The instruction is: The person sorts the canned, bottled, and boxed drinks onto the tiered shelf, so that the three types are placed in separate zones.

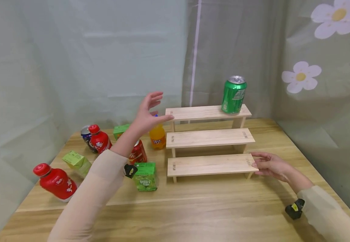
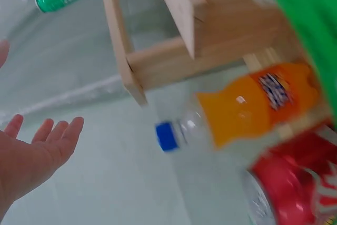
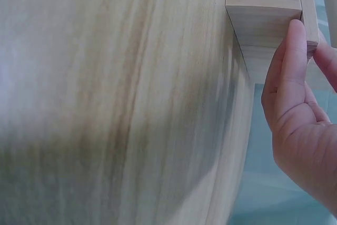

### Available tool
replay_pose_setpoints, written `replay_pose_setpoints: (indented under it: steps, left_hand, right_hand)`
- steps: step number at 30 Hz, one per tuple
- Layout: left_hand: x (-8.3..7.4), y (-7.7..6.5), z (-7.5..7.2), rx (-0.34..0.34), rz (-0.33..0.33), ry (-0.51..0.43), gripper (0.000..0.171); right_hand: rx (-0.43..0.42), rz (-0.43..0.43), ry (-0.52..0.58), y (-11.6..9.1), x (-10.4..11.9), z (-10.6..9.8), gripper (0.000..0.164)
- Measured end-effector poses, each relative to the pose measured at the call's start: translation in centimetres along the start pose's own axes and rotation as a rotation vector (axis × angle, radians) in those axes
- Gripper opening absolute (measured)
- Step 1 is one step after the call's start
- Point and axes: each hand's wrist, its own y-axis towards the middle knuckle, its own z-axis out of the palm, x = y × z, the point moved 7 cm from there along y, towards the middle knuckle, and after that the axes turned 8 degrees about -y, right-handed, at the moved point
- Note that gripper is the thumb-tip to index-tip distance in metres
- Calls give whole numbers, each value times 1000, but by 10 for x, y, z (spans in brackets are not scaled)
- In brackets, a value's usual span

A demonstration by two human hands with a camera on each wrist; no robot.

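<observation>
A three-tier wooden display rack (image 1: 211, 164) stands on the table. My right hand (image 1: 273, 166) pinches the right end of its lowest board, thumb on top and fingers beneath; the right wrist view shows the fingers against the board's end (image 3: 266, 3). Raised near the left end of the top tier, my left hand (image 1: 149, 116) has its fingers spread and holds nothing. An orange soda bottle (image 1: 158, 136) with a blue cap (image 2: 167, 136) is just below that hand, left of the rack. On the top tier's right side a green can (image 1: 234, 95) stands upright.
Left of the rack are a green juice box (image 1: 145, 178), a red can (image 1: 138, 153), two red bottles (image 1: 58, 183), a light green carton (image 1: 77, 163), a dark blue can (image 1: 88, 137) and another green box (image 1: 120, 130). Fabric curtains (image 1: 126, 60) enclose the table (image 1: 205, 211).
</observation>
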Motion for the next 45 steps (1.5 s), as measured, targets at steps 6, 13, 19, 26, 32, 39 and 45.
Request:
replay_pose_setpoints:
  steps: [6,13,19,26,32,39,45]
  left_hand:
    - [18,-16,-23,-25,-11,19,75]
    - [37,-33,-44,-54,-18,52,76]
    - [55,-47,-59,-56,-68,89,77]
    - [84,-64,-69,-63,-116,108,78]
    - [103,-73,-76,-90,-119,137,77]
    - [111,-82,-81,-118,-82,158,76]
    - [126,-91,-86,-128,-115,149,77]
  right_hand:
    - [9,-15,-12,-1,0,0,71]
    - [-1,-14,-18,-1,-1,0,70]
    - [11,-18,7,-1,0,2,71]
    - [11,-14,21,-1,-1,0,71]
    - [7,-20,11,1,-3,-1,69]
    - [1,-20,4,2,-4,-1,69]
    - [-2,-17,3,2,-4,-2,69]
